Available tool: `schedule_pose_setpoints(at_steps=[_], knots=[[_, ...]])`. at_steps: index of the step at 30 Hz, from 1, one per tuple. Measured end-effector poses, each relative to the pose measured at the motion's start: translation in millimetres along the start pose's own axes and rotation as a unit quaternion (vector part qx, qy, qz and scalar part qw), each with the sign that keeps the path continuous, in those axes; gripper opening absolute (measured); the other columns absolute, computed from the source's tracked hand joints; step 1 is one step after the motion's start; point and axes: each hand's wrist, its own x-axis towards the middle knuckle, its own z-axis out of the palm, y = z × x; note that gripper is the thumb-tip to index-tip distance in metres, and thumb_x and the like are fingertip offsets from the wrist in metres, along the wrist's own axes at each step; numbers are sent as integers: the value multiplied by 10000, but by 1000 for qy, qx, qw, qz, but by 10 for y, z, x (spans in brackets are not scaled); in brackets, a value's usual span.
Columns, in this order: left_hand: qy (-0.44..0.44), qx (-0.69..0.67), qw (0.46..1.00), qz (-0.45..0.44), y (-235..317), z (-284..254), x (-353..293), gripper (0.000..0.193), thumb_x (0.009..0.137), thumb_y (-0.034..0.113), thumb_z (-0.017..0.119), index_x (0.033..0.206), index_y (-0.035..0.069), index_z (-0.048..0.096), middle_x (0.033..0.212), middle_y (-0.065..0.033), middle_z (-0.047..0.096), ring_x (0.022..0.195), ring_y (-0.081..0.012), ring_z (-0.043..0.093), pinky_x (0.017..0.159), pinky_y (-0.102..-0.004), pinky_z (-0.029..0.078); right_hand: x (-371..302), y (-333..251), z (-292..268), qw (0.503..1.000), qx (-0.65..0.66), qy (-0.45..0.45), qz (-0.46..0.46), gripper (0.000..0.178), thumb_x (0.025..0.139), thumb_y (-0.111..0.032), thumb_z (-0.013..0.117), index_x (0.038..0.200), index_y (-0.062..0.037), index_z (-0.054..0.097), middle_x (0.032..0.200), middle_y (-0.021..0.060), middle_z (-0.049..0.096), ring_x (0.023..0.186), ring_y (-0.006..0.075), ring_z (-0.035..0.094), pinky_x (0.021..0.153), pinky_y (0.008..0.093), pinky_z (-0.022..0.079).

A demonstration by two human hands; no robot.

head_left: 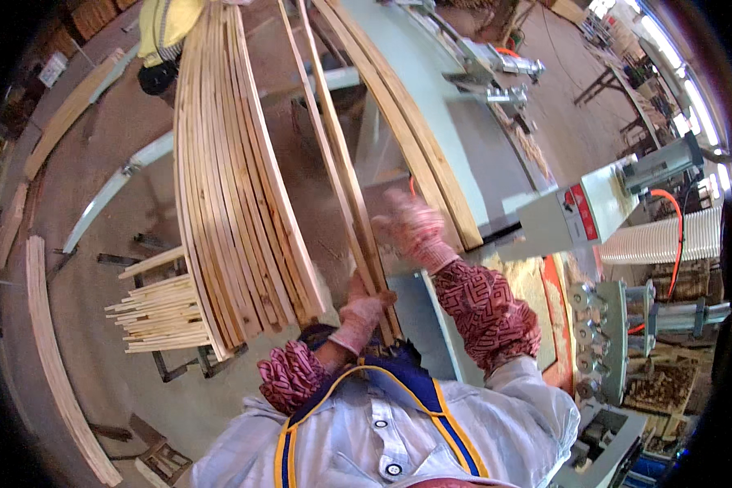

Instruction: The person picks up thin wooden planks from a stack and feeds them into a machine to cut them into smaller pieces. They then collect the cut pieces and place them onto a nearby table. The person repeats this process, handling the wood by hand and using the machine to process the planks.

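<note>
Two long, narrow wooden strips run away from my body toward the far side. My left hand, in a pale pinkish work glove, is closed around them close to their near ends. To the right of these strips, my right hand is raised with its gloved fingers apart, slightly smeared by motion, and holds nothing. Beyond it, two wider wooden boards lie side by side along the edge of a pale machine table. Left of my left hand stretches a broad stack of long wooden strips.
A grey machine housing with a red label stands at the right, beside a ribbed white hose. Shorter sticks lie on a low rack at the left. A person in yellow is at the stack's far end.
</note>
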Motion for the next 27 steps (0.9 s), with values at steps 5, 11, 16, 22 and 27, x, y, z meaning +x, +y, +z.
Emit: schedule_pose_setpoints(at_steps=[5,11,16,22,27], knots=[[-170,132,971,109,-746,-292,271,493,756,53,703,1214,82,522,918,-86,622,787,-239,618,700,-363,540,637,630,159,968,-167,155,101,547,893,-313,589,1381,-131,422,1333,121,510,1180,279,528,966,383,470],[-116,-329,931,-111,137,-89,25,423,857,119,672,1232,95,478,991,-108,625,865,-246,662,649,-382,589,375,17,290,987,101,77,-94,591,900,-301,577,1436,-150,378,1257,190,528,1121,350,550,937,419,481],[-138,-393,899,-139,453,-224,57,357,863,96,678,1165,56,491,907,-89,638,740,-239,665,606,-377,603,51,-155,164,974,195,29,-109,561,937,-446,529,1439,-233,396,1310,207,513,1157,369,564,929,460,491],[-143,-217,966,10,196,-218,341,360,880,114,657,1195,41,498,956,-117,649,774,-255,659,706,-398,593,686,444,-270,972,-47,223,49,486,910,-409,588,1351,-238,476,1274,154,545,1107,323,590,901,416,508],[-147,-86,976,136,-670,-242,745,362,963,204,502,1295,67,551,1142,-82,661,982,-194,651,826,-315,556,1109,555,-32,987,6,78,142,528,935,-315,581,1416,-216,387,1290,145,534,1127,310,576,966,391,491]])
